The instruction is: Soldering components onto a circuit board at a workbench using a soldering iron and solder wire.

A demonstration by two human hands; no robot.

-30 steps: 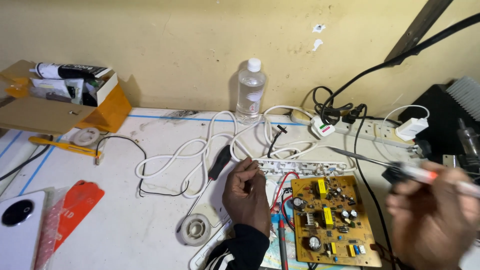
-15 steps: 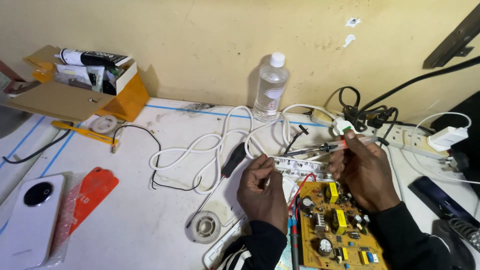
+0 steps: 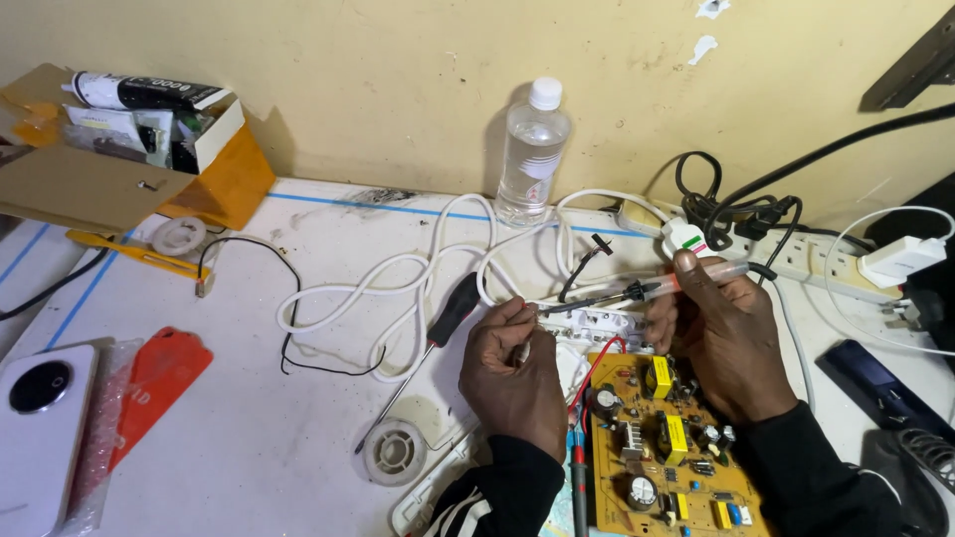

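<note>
Between the two hands, at the middle of the white table [image 3: 249, 457], a small white circuit strip [image 3: 597, 323] was being worked on. The left hand [image 3: 512, 373] was curled, its thumb and forefinger pressed together on a thin wire or pin end just at the left edge of that strip; what exactly was pinched could not be told. The right hand [image 3: 726, 338] was closed around a soldering tool with a clear barrel [image 3: 686, 281], held like a pen, and its dark tip [image 3: 557, 309] was laid toward the left fingertips, just above the strip.

Directly below the right grip a yellow circuit board [image 3: 667, 447] with capacitors and yellow blocks was lying, touched by the heel of that hand. A red wire [image 3: 597, 363] was looped between the two wrists. To the left of the left grip a screwdriver with a black and red handle [image 3: 453, 308] was resting on the table, near a coiled white cable [image 3: 398, 288]. Below it a round solder spool [image 3: 395, 451] was seen. Beyond both grips, against the wall, a clear plastic bottle [image 3: 532, 149] was standing upright. To the right of the right grip a white power strip [image 3: 826, 254] with plugs was lying. Far to the left an open cardboard box [image 3: 119, 149], a red card [image 3: 149, 383] and a white device [image 3: 40, 428] were placed.
</note>
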